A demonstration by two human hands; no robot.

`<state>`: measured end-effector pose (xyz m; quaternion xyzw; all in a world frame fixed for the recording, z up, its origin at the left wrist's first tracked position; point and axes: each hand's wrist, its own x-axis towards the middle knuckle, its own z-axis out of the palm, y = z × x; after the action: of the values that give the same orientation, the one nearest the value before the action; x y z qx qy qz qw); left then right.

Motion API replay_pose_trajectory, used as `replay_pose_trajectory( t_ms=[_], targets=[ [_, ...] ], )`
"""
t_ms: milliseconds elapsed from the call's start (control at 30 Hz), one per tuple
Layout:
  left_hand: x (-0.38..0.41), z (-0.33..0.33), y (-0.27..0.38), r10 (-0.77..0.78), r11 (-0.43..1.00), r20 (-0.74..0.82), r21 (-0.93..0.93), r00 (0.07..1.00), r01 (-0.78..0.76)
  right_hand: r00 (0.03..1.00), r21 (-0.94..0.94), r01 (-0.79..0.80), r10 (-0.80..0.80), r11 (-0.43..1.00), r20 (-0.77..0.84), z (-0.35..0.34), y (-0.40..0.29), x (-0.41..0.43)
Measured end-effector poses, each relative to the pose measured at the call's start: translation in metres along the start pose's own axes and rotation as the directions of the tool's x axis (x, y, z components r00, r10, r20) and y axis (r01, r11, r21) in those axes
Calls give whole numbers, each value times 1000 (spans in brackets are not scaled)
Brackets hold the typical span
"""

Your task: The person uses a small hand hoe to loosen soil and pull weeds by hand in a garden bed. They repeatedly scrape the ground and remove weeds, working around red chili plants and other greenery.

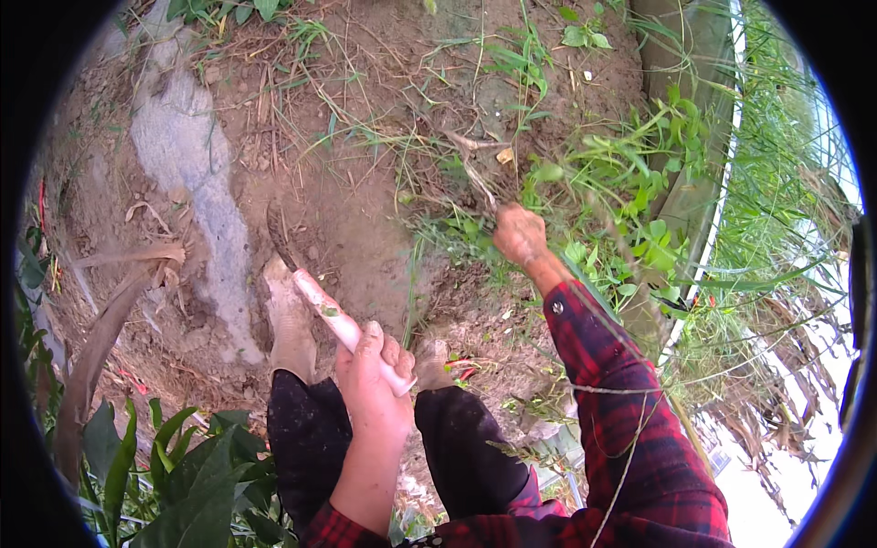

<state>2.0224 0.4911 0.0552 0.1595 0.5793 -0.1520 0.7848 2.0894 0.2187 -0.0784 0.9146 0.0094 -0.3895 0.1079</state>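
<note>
My left hand [375, 373] is closed around the pale pinkish handle [336, 322] of a small sickle. The sickle's thin, dark curved blade [277, 233] points away from me, over the soil just past my left boot [291, 322]. Farther forward on the right, my right hand [521, 233] is a fist around a weed. The weed's forked, woody root or stem [476, 175] sticks out beyond the fist. Leafy green growth [616, 185] surrounds that hand on its right side, and which leaves belong to the gripped weed I cannot tell.
A pale board-like edging [712, 205] runs along the right, with tall grass [774, 171] behind it. Grey sheeting [192, 151] lies partly buried on the left. Broad-leaved plants [185, 472] and a dry leaf [103, 342] stand at lower left. Thin stems cross near my right sleeve [616, 383].
</note>
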Motion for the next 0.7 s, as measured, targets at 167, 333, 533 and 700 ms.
replay_pose_trajectory(
  t_ms=[167, 333, 533, 700],
  targets=[
    [2, 1, -1, 37, 998, -21, 41, 999, -36, 985, 102, 86, -100, 991, 138, 25, -4, -93],
    [0, 7, -1, 18, 997, -21, 72, 1000, -17, 815, -157, -134, 199, 979, 545, 101, 104, -209],
    [5, -3, -8, 11, 997, -25, 72, 1000, -9, 755, -466, 188, 177, 865, 632, 148, 161, -255],
    [5, 4, -14, -1, 998, -42, 63, 999, 3, 901, -150, 357, -298, 922, 314, 164, 44, -110]
  ],
)
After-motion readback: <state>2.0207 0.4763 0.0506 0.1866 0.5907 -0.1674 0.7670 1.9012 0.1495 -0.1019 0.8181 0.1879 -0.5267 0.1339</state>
